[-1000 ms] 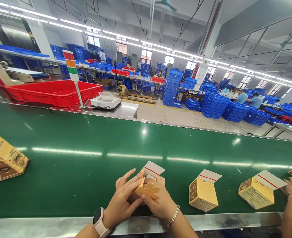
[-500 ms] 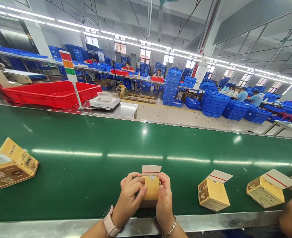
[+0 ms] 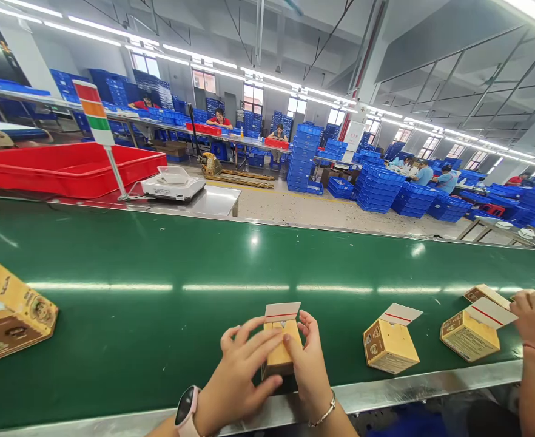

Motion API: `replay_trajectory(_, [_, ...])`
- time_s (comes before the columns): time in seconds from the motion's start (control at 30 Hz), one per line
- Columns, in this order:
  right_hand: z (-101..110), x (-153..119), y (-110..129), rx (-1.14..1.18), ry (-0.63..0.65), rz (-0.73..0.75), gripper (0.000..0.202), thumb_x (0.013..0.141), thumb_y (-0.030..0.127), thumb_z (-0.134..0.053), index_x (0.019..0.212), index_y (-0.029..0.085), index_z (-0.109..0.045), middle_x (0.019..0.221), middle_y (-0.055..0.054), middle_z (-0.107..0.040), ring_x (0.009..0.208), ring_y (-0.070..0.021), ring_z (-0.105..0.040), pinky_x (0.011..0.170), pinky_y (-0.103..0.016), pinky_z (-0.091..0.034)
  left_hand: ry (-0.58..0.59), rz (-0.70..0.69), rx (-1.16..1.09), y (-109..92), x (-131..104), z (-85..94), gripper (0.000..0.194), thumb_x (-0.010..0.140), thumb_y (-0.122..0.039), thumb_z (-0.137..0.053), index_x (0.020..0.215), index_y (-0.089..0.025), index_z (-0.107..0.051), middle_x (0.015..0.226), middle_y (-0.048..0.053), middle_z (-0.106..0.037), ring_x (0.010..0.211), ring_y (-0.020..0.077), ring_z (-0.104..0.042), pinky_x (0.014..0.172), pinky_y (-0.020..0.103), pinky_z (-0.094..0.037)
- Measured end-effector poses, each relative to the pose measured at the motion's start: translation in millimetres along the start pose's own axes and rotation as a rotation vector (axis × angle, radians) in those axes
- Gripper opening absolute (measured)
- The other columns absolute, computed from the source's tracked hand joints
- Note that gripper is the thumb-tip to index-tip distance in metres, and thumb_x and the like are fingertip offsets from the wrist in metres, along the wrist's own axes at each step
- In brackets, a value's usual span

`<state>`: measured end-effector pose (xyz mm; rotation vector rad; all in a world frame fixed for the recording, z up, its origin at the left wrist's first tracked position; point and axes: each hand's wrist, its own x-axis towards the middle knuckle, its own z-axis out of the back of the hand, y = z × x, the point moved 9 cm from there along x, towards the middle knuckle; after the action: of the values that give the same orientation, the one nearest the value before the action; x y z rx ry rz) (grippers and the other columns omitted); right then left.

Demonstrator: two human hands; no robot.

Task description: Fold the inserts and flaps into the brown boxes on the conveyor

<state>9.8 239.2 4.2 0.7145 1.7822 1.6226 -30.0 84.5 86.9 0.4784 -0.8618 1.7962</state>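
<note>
A small yellow and brown cardboard box [image 3: 278, 357] stands on the green conveyor belt in front of me, in the lower middle of the head view. Its white flap [image 3: 283, 312] with a red line is raised at the back. My left hand [image 3: 238, 373] lies over the box's left side, fingers stretched across its top and thumb near the lower front. From the right, my right hand [image 3: 312, 367] holds the box, thumb pressed on the top and fingers along the side. The box's sides are partly hidden by my hands.
Two similar boxes, a nearer one [image 3: 391, 346] and a farther one [image 3: 470, 334], stand to the right with flaps raised. A co-worker's hand [image 3: 534, 321] is at the far right. An open box [image 3: 17, 321] lies left. Beyond the green belt [image 3: 158, 249] are a scale [image 3: 174, 183] and red tray [image 3: 67, 173].
My left hand has slid over the box's top, and my right thumb now presses on it. The view has shifted right; the co-worker's hand shows more fully.
</note>
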Motion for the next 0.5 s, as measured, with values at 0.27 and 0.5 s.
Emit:
replay_trajectory(0.27, [0.6, 15.0, -11.0, 0.069, 0.257, -0.084, 0.05, 0.069, 0.035, -0.075, 0.114, 0.025, -0.056, 0.105, -0.007, -0.066, 0.091, -0.0244, -0.068, 0.077, -0.036, -0.056, 0.218, 0.016, 0.006, -12.1, 8.9, -40.0, 0.047, 0.077, -0.009, -0.051, 0.122, -0.023, -0.055, 0.122, 0.006, -0.063, 0.122, 0.0274, -0.051, 0.1, 0.045, -0.031])
replay_trajectory(0.5, [25.3, 35.5, -21.1, -0.041, 0.293, -0.076, 0.042, 0.071, 0.034, -0.073, 0.11, 0.026, -0.06, 0.107, -0.009, -0.068, 0.095, -0.0275, -0.067, 0.081, -0.041, -0.055, -0.034, -0.155, 0.128, -36.7, 22.2, 4.7, 0.034, 0.087, -0.016, -0.046, 0.12, -0.021, -0.052, 0.116, 0.002, -0.065, 0.116, 0.0215, -0.053, 0.097, 0.038, -0.026])
